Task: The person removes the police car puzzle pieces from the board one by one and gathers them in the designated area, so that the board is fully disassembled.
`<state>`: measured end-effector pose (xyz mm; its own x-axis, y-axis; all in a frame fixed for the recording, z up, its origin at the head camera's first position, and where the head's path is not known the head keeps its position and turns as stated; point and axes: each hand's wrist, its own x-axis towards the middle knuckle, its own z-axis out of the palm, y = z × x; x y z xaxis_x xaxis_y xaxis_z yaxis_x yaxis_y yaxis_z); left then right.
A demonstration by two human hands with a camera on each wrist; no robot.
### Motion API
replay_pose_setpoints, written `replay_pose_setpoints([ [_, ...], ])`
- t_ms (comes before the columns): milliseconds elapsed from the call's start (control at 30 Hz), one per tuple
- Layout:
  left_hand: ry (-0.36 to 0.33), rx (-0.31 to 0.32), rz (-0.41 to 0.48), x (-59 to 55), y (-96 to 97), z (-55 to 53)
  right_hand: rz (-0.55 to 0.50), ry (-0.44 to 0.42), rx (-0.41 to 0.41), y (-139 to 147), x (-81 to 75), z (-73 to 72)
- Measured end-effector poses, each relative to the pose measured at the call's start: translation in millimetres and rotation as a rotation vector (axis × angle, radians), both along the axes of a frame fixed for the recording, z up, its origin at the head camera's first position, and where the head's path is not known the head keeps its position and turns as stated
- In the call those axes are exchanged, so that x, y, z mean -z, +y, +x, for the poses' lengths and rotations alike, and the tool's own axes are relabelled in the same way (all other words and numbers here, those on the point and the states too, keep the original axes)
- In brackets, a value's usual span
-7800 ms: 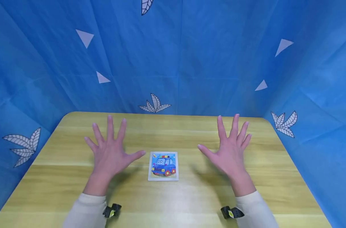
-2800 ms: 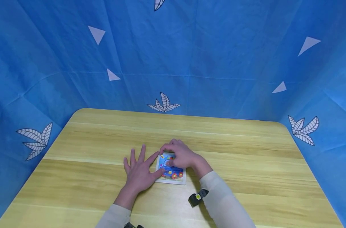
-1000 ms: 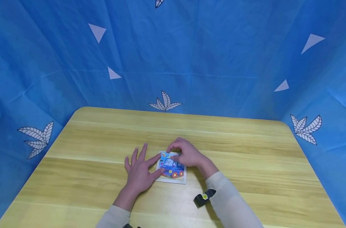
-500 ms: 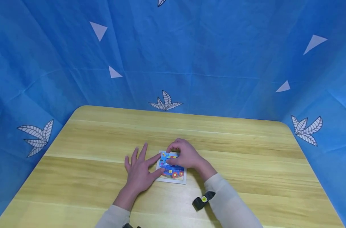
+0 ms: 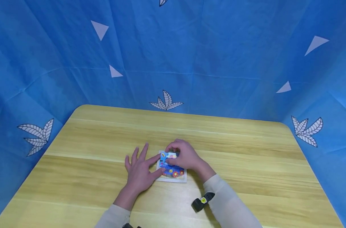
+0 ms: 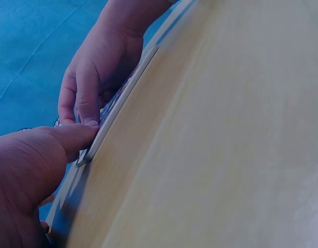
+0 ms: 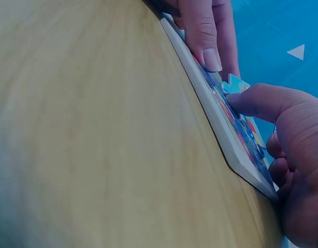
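A small square jigsaw puzzle (image 5: 173,175) with a blue cartoon car lies in a white frame (image 5: 170,180) on the table. My left hand (image 5: 140,173) is spread at its left side, thumb on the lower left of the picture and index fingertip at the upper left corner. From the right, my right hand (image 5: 187,155) reaches over the top part, thumb and index finger curled about a jigsaw piece (image 5: 171,155). In the right wrist view, a light-blue jigsaw piece (image 7: 237,82) tilts up out of the picture beside the right thumb. The right hand hides the puzzle's upper right part.
The wood-grain table (image 5: 241,164) extends on every side of the puzzle. A blue cloth (image 5: 218,57) with leaf and triangle prints hangs behind and at both sides. A dark strap (image 5: 202,201) sits on the right wrist.
From spread apart, both hands have come to the puzzle. Over the last second, the right thumb has shifted left and a piece at the top has tilted up. The left hand has stayed nearly still.
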<state>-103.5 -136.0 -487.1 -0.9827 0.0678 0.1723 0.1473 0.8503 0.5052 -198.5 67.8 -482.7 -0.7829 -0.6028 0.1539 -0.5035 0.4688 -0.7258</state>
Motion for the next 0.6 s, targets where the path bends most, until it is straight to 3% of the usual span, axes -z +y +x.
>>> replay_pose_setpoints([
  [267,0.001,0.004,0.002,0.7,-0.4,0.5,-0.04,0.015,-0.031,1.0,-1.1,0.1],
  [600,0.002,-0.003,0.006,0.2,-0.3,0.9,-0.053,-0.067,0.006,2.3,0.6,-2.2],
])
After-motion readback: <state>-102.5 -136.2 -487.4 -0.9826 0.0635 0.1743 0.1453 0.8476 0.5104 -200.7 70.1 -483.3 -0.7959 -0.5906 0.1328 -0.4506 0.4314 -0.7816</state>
